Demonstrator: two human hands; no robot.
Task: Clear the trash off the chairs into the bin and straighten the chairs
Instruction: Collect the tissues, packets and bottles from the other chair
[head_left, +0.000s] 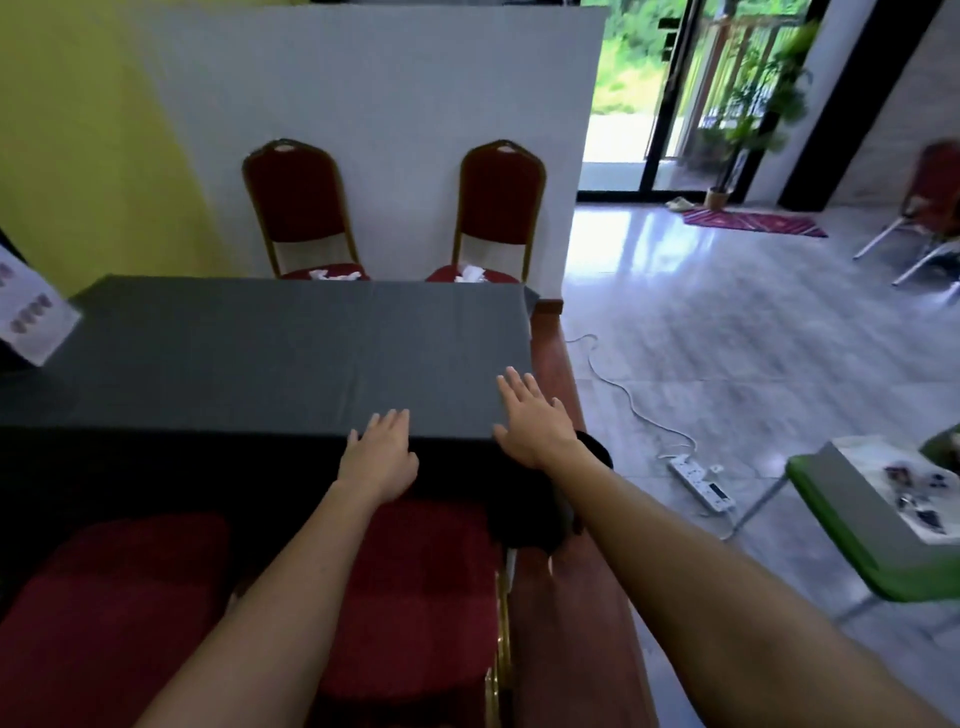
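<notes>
Two red chairs with gold frames stand against the white wall behind a table draped in dark grey cloth (260, 353). The left chair (296, 208) has crumpled white paper (332, 274) on its seat. On the right chair (501, 202) lies more white paper (470, 274). Two more red chair seats are close below me, one at the left (104, 613) and one at the middle (415, 597). My left hand (382, 457) hovers open at the table's near edge. My right hand (535, 421) is open with fingers spread over the table's near right corner. No bin is identifiable.
A white power strip (701, 480) and its cable (623, 395) lie on the tiled floor at the right. A green table (841, 519) with papers stands at the right edge. Another red chair (930, 192) stands far right. A potted plant (727, 156) and a mat (753, 222) sit by the doorway.
</notes>
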